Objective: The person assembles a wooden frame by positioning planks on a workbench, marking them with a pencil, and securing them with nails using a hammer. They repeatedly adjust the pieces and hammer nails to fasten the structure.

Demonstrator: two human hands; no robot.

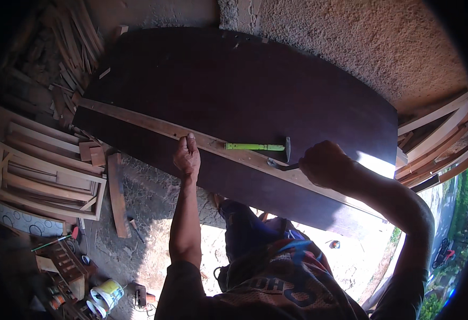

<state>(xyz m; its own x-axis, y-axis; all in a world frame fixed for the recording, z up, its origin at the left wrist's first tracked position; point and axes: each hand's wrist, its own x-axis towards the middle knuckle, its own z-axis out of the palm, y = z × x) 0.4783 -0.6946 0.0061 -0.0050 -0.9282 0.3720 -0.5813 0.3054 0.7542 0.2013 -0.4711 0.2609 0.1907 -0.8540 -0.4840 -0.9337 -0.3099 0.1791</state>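
Observation:
A long light-wood strip (154, 125) runs slantwise across a large dark brown panel (234, 85). My left hand (187, 156) is closed at this strip, thumb and forefinger pressed together; whatever is between them is too small to make out. My right hand (327, 164) is wrapped round a dark metal tool with a curved end (281, 165), its grip hidden in the fist. The curved end is over the strip. Between my hands lies a hammer with a green handle (254, 146), its metal head toward my right hand.
Wooden frames (52, 170) and offcuts (76, 37) are stacked at the left. Curved wooden pieces (439, 138) lean at the right. A rough wall (351, 42) rises behind the panel. A white bucket (106, 296) and a wooden box (66, 266) stand on the floor, lower left.

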